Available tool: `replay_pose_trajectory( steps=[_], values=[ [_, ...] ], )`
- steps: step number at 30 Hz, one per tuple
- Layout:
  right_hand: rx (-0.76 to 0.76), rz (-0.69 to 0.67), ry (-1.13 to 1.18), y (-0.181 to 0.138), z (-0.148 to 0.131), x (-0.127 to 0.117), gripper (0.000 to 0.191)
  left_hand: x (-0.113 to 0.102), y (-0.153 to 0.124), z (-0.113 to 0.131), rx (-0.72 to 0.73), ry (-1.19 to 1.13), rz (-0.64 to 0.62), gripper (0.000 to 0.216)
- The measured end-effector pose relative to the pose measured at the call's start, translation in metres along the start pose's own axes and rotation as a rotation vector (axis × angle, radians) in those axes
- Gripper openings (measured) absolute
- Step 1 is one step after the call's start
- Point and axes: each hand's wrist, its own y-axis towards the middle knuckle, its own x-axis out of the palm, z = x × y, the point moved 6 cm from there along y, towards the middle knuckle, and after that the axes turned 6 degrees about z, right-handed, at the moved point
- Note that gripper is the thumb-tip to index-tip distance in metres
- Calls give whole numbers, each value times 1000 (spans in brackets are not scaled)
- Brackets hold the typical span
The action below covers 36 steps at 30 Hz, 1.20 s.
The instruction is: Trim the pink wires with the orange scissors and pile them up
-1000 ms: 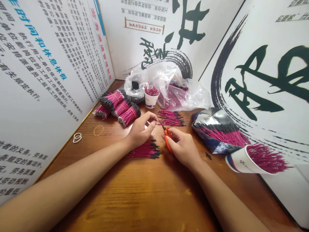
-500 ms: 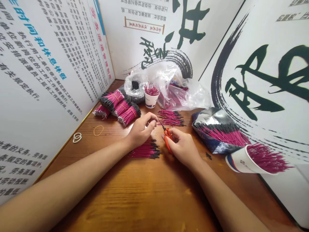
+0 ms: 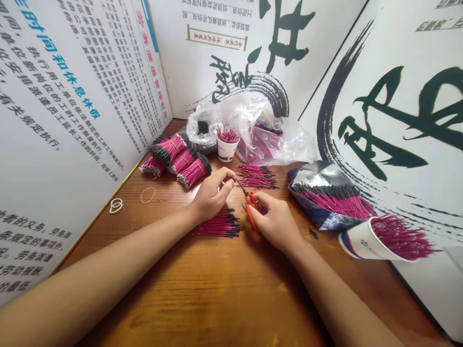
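My right hand (image 3: 274,219) grips small orange-handled scissors (image 3: 250,202), blades pointing up-left toward my left hand. My left hand (image 3: 212,192) is pinched at the fingertips, right at the scissor tips; what it pinches is too small to make out. Under my left wrist lies a loose pile of magenta wire pieces with black ends (image 3: 219,225). A second loose pile (image 3: 255,176) lies just beyond the scissors on the wooden table (image 3: 217,289).
Rubber-banded bundles of wires (image 3: 181,159) lie at the back left. A paper cup of wires (image 3: 227,144) stands before clear plastic bags (image 3: 260,130). A foil bag of wires (image 3: 325,195) and a tipped cup (image 3: 376,238) lie at right. Rubber bands (image 3: 147,194) lie by the left panel.
Almost nothing differs. My left fingertips and the scissor tips have shifted very slightly; both hands stay in place.
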Motion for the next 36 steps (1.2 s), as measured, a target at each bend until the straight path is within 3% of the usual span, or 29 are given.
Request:
replay_pose_trajectory(
  steps=[36],
  values=[
    [-17, -7, -15, 0, -3, -1, 21, 0, 0, -1, -8, 5, -15, 13]
  ],
)
